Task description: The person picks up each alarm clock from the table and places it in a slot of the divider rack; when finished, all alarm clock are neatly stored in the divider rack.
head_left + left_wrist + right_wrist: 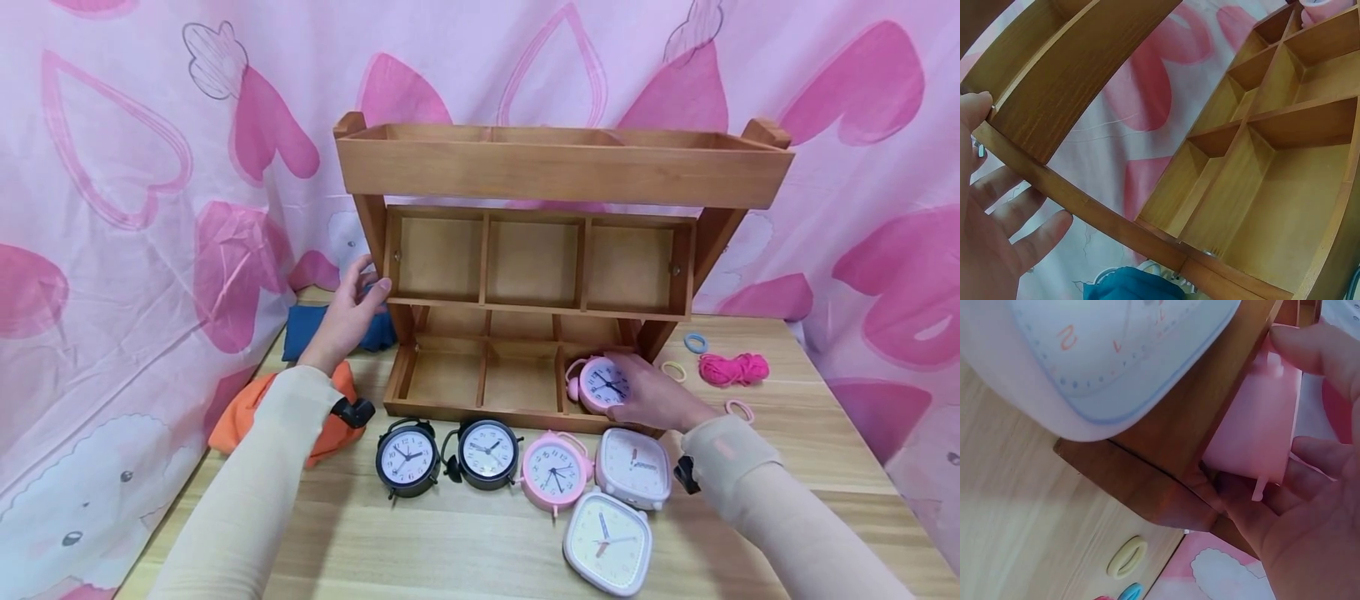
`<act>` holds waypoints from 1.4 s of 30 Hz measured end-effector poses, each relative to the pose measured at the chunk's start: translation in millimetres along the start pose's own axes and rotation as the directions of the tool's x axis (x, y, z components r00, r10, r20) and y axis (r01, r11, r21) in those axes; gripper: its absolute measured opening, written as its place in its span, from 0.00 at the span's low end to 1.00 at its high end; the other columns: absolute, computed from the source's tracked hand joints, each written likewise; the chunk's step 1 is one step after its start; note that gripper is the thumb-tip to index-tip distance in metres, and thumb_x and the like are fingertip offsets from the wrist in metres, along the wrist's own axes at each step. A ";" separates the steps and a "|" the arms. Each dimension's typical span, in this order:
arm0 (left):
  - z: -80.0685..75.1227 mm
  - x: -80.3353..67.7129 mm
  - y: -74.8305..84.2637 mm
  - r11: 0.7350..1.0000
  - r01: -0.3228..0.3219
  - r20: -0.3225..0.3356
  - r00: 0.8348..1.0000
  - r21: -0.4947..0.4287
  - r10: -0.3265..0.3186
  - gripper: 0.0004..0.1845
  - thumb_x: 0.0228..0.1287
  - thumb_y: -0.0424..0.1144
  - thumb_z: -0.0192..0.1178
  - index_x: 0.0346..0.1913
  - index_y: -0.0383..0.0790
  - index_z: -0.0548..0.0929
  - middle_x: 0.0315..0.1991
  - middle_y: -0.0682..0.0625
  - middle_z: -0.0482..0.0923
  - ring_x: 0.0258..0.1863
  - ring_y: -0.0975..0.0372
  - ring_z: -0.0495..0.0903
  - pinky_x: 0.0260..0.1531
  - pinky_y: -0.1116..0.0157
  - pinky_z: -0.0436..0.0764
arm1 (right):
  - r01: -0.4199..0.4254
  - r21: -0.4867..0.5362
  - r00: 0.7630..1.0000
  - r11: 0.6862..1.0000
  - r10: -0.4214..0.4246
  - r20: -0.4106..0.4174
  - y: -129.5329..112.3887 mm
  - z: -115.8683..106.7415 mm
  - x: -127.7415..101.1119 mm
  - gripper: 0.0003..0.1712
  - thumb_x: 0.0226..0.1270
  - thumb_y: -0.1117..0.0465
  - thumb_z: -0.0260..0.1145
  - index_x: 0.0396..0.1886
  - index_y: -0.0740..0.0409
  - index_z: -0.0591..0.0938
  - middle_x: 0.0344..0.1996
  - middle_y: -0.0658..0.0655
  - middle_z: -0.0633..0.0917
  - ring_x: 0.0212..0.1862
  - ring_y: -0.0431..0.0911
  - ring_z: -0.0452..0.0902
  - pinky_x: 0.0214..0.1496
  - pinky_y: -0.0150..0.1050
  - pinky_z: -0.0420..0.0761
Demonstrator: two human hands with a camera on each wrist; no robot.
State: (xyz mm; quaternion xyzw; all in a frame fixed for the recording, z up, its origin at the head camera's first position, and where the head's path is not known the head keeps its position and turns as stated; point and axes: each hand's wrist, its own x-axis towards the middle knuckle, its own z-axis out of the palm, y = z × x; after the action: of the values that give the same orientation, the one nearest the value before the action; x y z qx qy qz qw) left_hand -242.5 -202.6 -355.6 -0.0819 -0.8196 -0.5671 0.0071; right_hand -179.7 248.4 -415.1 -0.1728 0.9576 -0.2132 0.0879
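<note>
So the right hand [654, 398] has its fingers [1310, 350] wrapped around a small pink alarm clock [600, 383], holding it in the bottom-right compartment of the wooden shelf unit [555, 275]. In the right wrist view you can see the pink body of that clock pinched between thumb and fingers right behind the shelf's front lip, so it's inside the compartment, though I can't tell if it's fully resting on the floor of it.

The left hand [352, 312] is over at the left post of the shelf, fingers [1035, 234] fairly straight and relaxed, the thumb tip touching the wood frame. It's not gripping anything, more like steadying the frame.

On the bench [450, 533] just in front of the shelf there's a row of clocks: a black round one [407, 457], another black round one [488, 452] beside it, a pink round one [557, 472], then a white square clock [634, 467] and a second white square clock [608, 542] nearer to the camera.

Left of the shelf sit a blue cloth [311, 329] and an orange cloth [243, 417]. On the right are a bundle of pink cord [733, 367] and a few hair ties [696, 342] scattered near it.
</note>
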 end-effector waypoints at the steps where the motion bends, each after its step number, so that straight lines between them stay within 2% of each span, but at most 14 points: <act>1: 0.1 0.1 -0.2 1.000 -0.004 0.001 1.000 -0.002 0.004 0.38 0.72 0.59 0.51 0.78 0.55 0.48 0.75 0.42 0.58 0.68 0.46 0.68 0.67 0.45 0.70 | 0.004 -0.002 1.000 1.000 -0.004 -0.005 -0.1 0.3 1.2 0.51 0.50 0.58 0.77 0.72 0.65 0.62 0.63 0.69 0.71 0.62 0.63 0.70 0.65 0.63 0.71; 5: 0.7 0.1 0.0 1.000 -0.003 0.008 1.000 -0.006 0.003 0.38 0.73 0.58 0.50 0.78 0.55 0.47 0.75 0.42 0.58 0.69 0.46 0.68 0.67 0.46 0.70 | 0.004 -0.017 1.000 1.000 -0.004 -0.002 0.0 0.8 4.5 0.50 0.52 0.57 0.76 0.72 0.66 0.63 0.63 0.69 0.72 0.62 0.63 0.71 0.65 0.62 0.72; 7: 0.5 -0.8 2.3 1.000 0.019 0.013 1.000 -0.009 -0.019 0.38 0.73 0.57 0.50 0.79 0.55 0.47 0.76 0.42 0.57 0.69 0.46 0.68 0.67 0.46 0.70 | -0.011 -0.017 1.000 1.000 0.011 0.011 0.1 0.7 5.0 0.51 0.53 0.55 0.77 0.73 0.65 0.63 0.65 0.69 0.71 0.63 0.64 0.70 0.66 0.62 0.71; 11: -1.3 -8.3 21.2 0.997 0.072 0.038 0.997 0.008 -0.073 0.38 0.76 0.53 0.49 0.79 0.51 0.44 0.77 0.40 0.53 0.69 0.44 0.68 0.68 0.45 0.68 | -0.011 -0.011 1.000 1.000 0.011 0.014 2.6 -0.1 3.5 0.49 0.56 0.55 0.76 0.73 0.66 0.63 0.66 0.71 0.70 0.66 0.67 0.67 0.67 0.64 0.68; 15: -1.4 -15.1 37.1 0.996 0.082 0.055 0.995 0.031 -0.084 0.37 0.77 0.49 0.47 0.79 0.48 0.43 0.77 0.39 0.52 0.69 0.43 0.67 0.68 0.44 0.68 | -0.016 0.003 1.000 1.000 0.016 -0.021 4.3 -6.3 -4.5 0.46 0.57 0.56 0.75 0.71 0.67 0.65 0.64 0.72 0.72 0.64 0.68 0.69 0.65 0.64 0.70; 20: -0.8 -17.0 40.8 0.994 0.087 0.061 0.994 0.059 -0.090 0.38 0.77 0.51 0.47 0.80 0.49 0.41 0.78 0.39 0.51 0.71 0.43 0.64 0.67 0.44 0.68 | -0.005 0.016 0.996 1.000 0.006 -0.089 3.8 -17.3 -23.5 0.44 0.59 0.55 0.74 0.70 0.66 0.67 0.64 0.72 0.73 0.63 0.68 0.70 0.62 0.64 0.72; 23: -1.0 -17.3 41.3 0.995 0.083 0.062 0.994 0.056 -0.087 0.39 0.77 0.51 0.48 0.80 0.50 0.40 0.77 0.38 0.51 0.71 0.43 0.63 0.67 0.44 0.68 | 0.011 0.027 0.990 1.000 -0.008 -0.142 1.6 -21.3 -40.7 0.43 0.59 0.54 0.74 0.70 0.66 0.67 0.65 0.72 0.72 0.64 0.68 0.69 0.63 0.65 0.71; 28: -0.8 -15.0 40.1 0.998 0.062 0.050 0.997 0.020 -0.063 0.37 0.77 0.47 0.48 0.80 0.49 0.43 0.77 0.39 0.53 0.72 0.45 0.62 0.67 0.45 0.69 | -0.009 0.028 0.978 1.000 0.015 -0.208 -3.1 -23.8 -71.1 0.44 0.59 0.50 0.74 0.70 0.64 0.67 0.62 0.70 0.75 0.56 0.66 0.77 0.53 0.62 0.80; 30: -0.6 -13.2 38.2 0.999 0.051 0.044 0.998 0.012 -0.051 0.36 0.77 0.46 0.48 0.80 0.48 0.44 0.76 0.39 0.53 0.73 0.45 0.61 0.67 0.45 0.69 | 0.004 0.016 0.971 1.000 0.000 -0.239 -3.8 -23.7 -82.3 0.44 0.58 0.50 0.75 0.69 0.64 0.68 0.60 0.69 0.77 0.50 0.63 0.80 0.47 0.59 0.82; 32: -0.1 -9.8 33.5 0.999 0.044 0.036 0.998 0.001 -0.044 0.36 0.77 0.46 0.48 0.80 0.49 0.45 0.76 0.39 0.54 0.73 0.46 0.61 0.68 0.46 0.68 | 0.036 -0.005 0.959 0.999 -0.036 -0.280 -3.1 -22.5 -91.6 0.43 0.57 0.51 0.76 0.68 0.64 0.70 0.58 0.67 0.79 0.49 0.60 0.81 0.45 0.55 0.82; 38: 1.1 1.3 13.8 0.999 0.028 0.006 1.000 0.018 -0.028 0.36 0.75 0.54 0.49 0.79 0.59 0.46 0.78 0.45 0.52 0.75 0.47 0.58 0.69 0.44 0.66 | 0.085 -0.017 0.930 0.996 -0.086 -0.358 0.7 -12.0 -109.4 0.42 0.51 0.54 0.79 0.64 0.63 0.74 0.54 0.63 0.81 0.49 0.57 0.79 0.41 0.48 0.83; 42: 2.6 5.9 8.9 0.999 0.009 -0.016 1.000 0.042 -0.008 0.36 0.74 0.58 0.48 0.79 0.59 0.48 0.78 0.46 0.52 0.75 0.47 0.56 0.70 0.44 0.64 | 0.083 0.018 0.932 0.996 -0.072 -0.356 3.8 6.4 -117.3 0.40 0.49 0.55 0.80 0.60 0.66 0.75 0.51 0.64 0.82 0.47 0.58 0.81 0.38 0.45 0.84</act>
State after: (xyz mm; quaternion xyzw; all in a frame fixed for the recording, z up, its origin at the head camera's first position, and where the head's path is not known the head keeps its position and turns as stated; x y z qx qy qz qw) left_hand -246.8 -196.4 -347.7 -0.0736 -0.8315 -0.5505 0.0130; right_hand -70.8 292.4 -411.4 -0.1677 0.9466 -0.2598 -0.0918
